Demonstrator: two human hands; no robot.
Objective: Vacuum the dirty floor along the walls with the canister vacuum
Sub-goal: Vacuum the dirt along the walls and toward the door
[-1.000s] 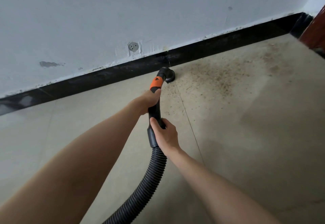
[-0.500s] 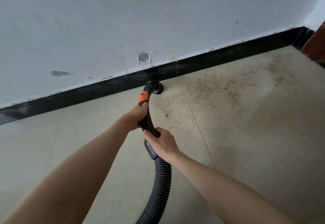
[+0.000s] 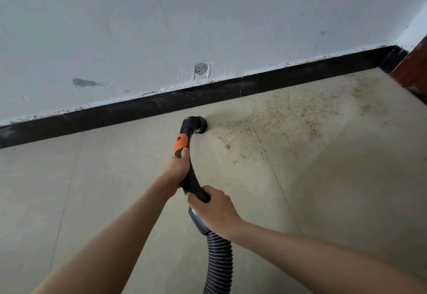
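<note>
Visibly unlabelled vacuum handle [image 3: 187, 166], left hand [image 3: 176, 169] and right hand [image 3: 216, 212] gripping it, nozzle [image 3: 198, 124] near baseboard [image 3: 138, 111].

no readable text, labels, numbers

The wall [image 3: 208, 16] stood at the far side, the baseboard [image 3: 138, 111] ran along its foot, and the floor [image 3: 323, 201] spread before them. The nozzle [image 3: 198, 125] sat on the floor just before the baseboard, with the scattered dirt [image 3: 288, 118] to its right. Behind the nozzle along the wand [image 3: 190, 173], the left hand [image 3: 176, 169] gripped ahead of the right hand [image 3: 217, 210], and the hose [image 3: 219, 261] trailed nearest the person.
</note>
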